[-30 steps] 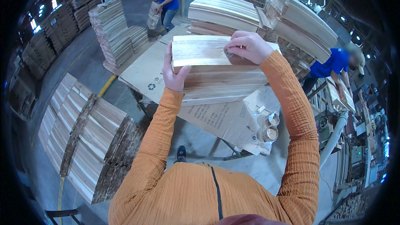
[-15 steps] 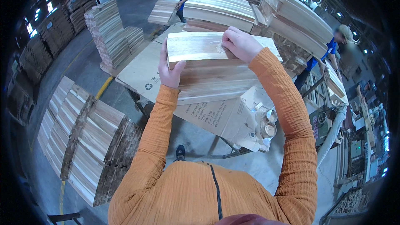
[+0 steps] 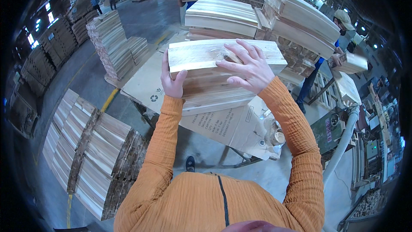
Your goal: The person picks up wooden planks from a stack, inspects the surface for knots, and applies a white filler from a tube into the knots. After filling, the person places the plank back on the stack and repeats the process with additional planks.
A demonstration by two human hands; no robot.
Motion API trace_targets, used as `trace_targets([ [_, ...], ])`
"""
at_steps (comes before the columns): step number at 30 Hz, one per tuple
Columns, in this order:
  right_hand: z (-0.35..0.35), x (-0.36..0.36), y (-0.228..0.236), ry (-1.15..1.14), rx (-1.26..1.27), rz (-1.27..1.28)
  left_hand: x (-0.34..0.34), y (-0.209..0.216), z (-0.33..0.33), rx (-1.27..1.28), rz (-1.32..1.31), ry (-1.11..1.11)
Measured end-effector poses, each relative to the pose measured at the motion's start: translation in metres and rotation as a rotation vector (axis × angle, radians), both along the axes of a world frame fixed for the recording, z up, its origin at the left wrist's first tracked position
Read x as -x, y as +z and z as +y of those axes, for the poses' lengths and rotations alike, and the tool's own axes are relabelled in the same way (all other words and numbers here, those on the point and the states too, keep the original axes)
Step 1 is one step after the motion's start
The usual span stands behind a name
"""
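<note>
A pale wooden board [image 3: 189,53] lies across the top of other wood [image 3: 210,91] on a cardboard-covered table, straight in front of me. My left hand [image 3: 172,80] is closed round the board's left end, its thumb on the near side. My right hand [image 3: 251,66] rests on the board's right half, fingers spread over the top face and thumb toward the near edge. By its fingertips a dark knot [image 3: 224,55] with a scuffed mark shows in the wood. Whether anything lies under the right palm is hidden.
The cardboard sheet [image 3: 214,122] holds small open tubs [image 3: 277,137] at its right corner. Stacked panels stand beyond [image 3: 221,13], far left [image 3: 105,38] and on the floor at left [image 3: 94,146]. One co-worker [image 3: 341,25] handles wood at right; another [image 3: 189,4] carries panels behind.
My right hand has gone from bunched fingers at the knot to spread fingers slightly nearer me. The co-worker at the back has moved right, and the one at right now holds up a wood piece.
</note>
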State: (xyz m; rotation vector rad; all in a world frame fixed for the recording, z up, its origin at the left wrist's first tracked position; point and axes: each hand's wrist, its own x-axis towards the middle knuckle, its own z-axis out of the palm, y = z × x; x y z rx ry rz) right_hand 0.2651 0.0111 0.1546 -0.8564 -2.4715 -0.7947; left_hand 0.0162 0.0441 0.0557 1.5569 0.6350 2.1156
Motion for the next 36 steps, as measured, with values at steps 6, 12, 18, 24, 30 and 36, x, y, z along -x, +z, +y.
trace_targets([
  [6,0.021,-0.008,-0.004,-0.032,0.061,0.122,-0.003,0.002,-0.007,0.019,0.021,0.029],
  [12,0.027,-0.005,-0.005,-0.077,0.258,0.233,-0.002,-0.002,-0.004,-0.017,0.03,0.027],
  [18,0.024,-0.006,-0.006,-0.049,0.194,0.169,-0.001,-0.003,-0.005,0.001,0.027,0.009],
  [24,0.023,-0.009,-0.009,-0.069,0.137,0.096,-0.003,0.0,-0.008,0.0,0.028,0.019],
  [30,0.021,-0.006,-0.007,-0.089,0.14,0.077,0.0,0.001,-0.006,-0.011,0.042,0.042],
  [36,0.025,-0.005,-0.008,-0.067,0.157,0.146,-0.002,0.003,-0.007,0.004,0.034,0.039],
])
